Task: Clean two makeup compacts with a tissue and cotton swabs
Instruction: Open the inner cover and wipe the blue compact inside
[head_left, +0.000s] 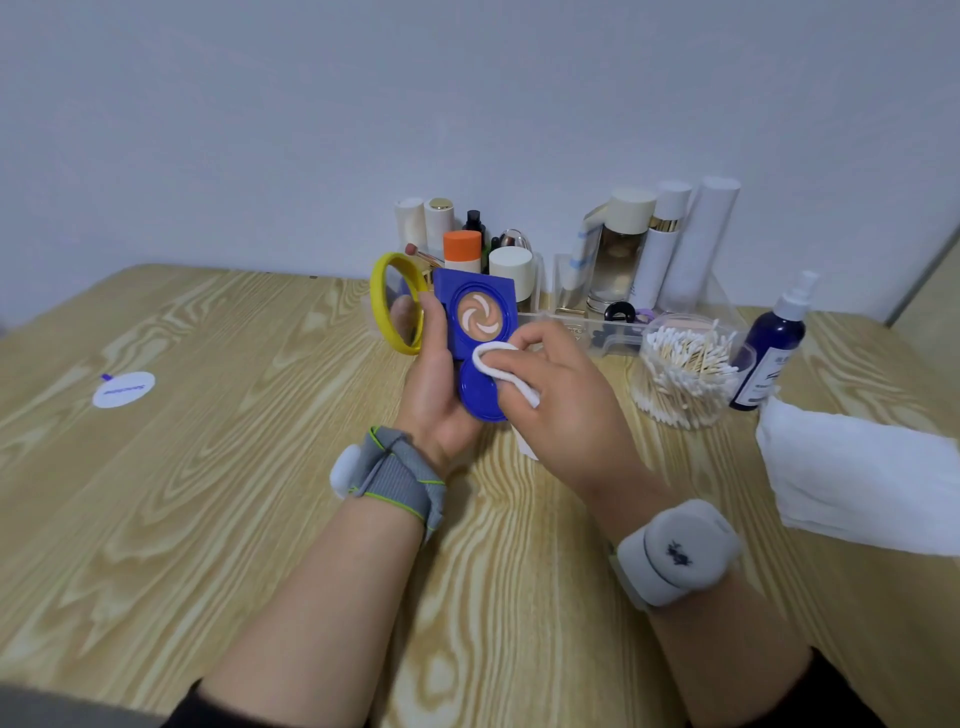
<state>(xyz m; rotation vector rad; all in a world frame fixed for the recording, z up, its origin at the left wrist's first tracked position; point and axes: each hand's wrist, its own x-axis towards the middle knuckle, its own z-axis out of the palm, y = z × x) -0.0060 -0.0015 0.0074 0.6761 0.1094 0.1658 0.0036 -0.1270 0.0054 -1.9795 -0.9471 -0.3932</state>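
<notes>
My left hand (434, 395) grips an opened blue makeup compact (475, 312) above the table. Its beige swirl pan faces me, a yellow-rimmed mirror lid (396, 304) swings out to the left, and a round blue inner lid (480, 397) hangs below the pan. My right hand (563, 395) pinches a white cotton pad (501, 371) and presses it onto that round blue lid. A clear jar of cotton swabs (685, 371) stands to the right. A folded white tissue (857, 478) lies at the far right.
A clear organiser (582, 332) with several bottles and tubes stands at the back against the wall. A dark blue spray bottle (774, 348) stands beside the swab jar. A round white sticker-like disc (123, 389) lies on the wooden table (208, 493) at the left.
</notes>
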